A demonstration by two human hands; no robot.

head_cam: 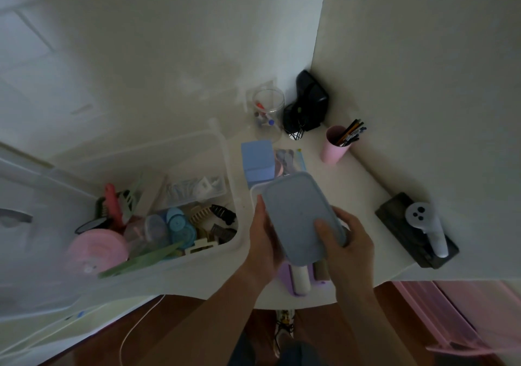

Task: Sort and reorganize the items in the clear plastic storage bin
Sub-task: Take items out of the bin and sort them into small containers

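Hands | your left hand [263,241] and right hand [348,238] are gripping the grey-blue lidded container [301,216] | beside clear storage bin [228,168], near desk's front edge [366,185]

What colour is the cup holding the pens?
Pink; the cup shows in the head view, near the wall.

Both forearms extend forward and upward from the lower edge of the view, bare to the wrist, converging toward the centre. The left hand [263,238] is turned palm inward, its fingers curled around the left long edge of a flat lid [298,216]. The right hand [348,241] grips the near right corner, thumb [324,233] pressed flat on top.
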